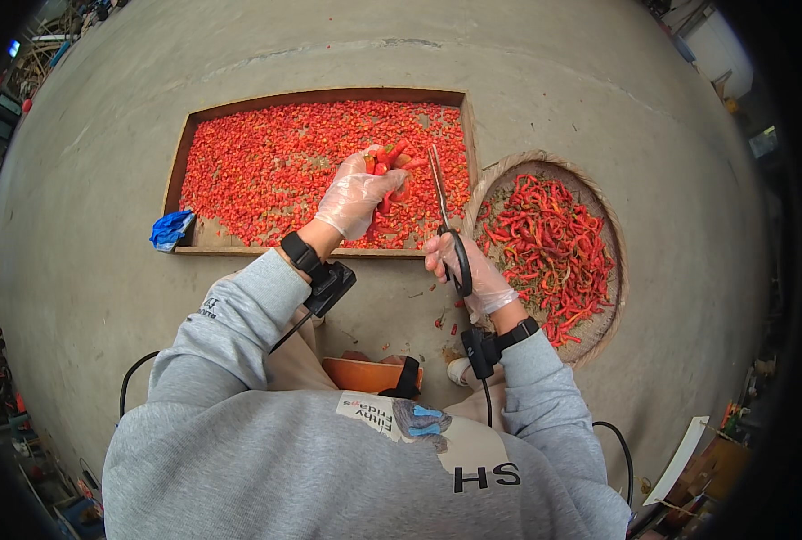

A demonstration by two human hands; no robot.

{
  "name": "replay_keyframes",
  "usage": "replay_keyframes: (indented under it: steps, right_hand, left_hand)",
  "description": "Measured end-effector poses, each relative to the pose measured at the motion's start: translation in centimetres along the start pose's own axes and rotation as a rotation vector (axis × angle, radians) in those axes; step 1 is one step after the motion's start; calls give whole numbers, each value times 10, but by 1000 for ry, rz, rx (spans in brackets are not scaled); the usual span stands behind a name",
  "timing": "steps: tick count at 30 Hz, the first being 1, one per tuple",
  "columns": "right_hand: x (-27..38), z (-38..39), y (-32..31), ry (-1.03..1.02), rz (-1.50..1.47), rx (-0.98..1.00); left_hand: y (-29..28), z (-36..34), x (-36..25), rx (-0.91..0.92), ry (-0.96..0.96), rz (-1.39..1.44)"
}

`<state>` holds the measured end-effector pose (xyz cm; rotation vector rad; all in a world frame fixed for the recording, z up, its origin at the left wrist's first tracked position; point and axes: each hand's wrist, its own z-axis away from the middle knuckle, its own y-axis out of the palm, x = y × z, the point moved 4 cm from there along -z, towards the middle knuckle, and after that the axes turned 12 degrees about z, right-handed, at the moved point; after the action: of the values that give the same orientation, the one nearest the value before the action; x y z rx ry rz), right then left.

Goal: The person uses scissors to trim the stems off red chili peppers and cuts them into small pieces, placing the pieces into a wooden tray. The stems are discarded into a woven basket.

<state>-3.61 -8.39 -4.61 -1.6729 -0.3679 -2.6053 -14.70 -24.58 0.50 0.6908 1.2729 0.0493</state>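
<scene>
Several red chili peppers (388, 162) are bunched in my left hand (360, 193), which wears a clear plastic glove. My fingers wrap round them above a shallow wooden tray (329, 94) spread with cut red chili pieces (266, 171). In my gloved right hand (474, 270) is a pair of scissors (443, 193) with black handles. Its metal blades point away from me, just right of the held peppers and apart from my left hand. To the right, whole red chilies (549, 243) with some green stems lie in a round woven basket (618, 225).
A crumpled blue packet (172, 230) lies at the tray's near left corner. Below me is a low orange-brown stool (365, 374). Bits of chili and stem dot the concrete floor (401, 324). Black cables (135, 367) run from the straps on my wrists. Clutter lines the far edges.
</scene>
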Motion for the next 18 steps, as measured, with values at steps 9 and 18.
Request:
replay_keyframes:
  steps: [9, 18]
  right_hand:
    - [-12, -11, -6, -77, 73, 86]
    - [4, -3, 0, -94, 200, 24]
  left_hand:
    - [2, 1, 2, -44, -72, 31]
    - [9, 4, 2, 55, -44, -36]
